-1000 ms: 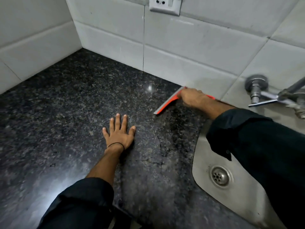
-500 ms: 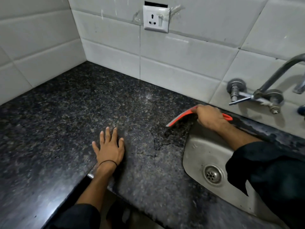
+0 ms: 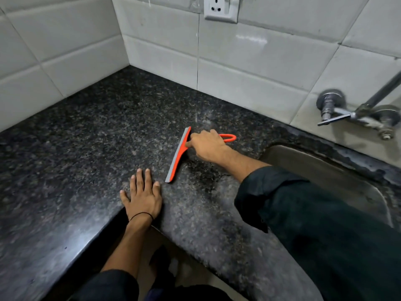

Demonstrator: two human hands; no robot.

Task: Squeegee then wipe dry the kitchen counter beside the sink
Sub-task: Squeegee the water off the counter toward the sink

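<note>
Squeegee work is under way: your right hand (image 3: 208,146) is closed around the orange plastic squeegee with a grey rubber blade (image 3: 178,155), its blade edge down on the speckled black granite counter (image 3: 86,137), left of the stainless steel sink (image 3: 338,177). Your left hand (image 3: 143,196) lies open and flat on the counter near the front edge, just beside the blade's near end. The tool looks light and stiff, with only the rubber lip likely to flex. Hold it where the looped handle meets the blade bar, and expect wet granite to be slippery.
</note>
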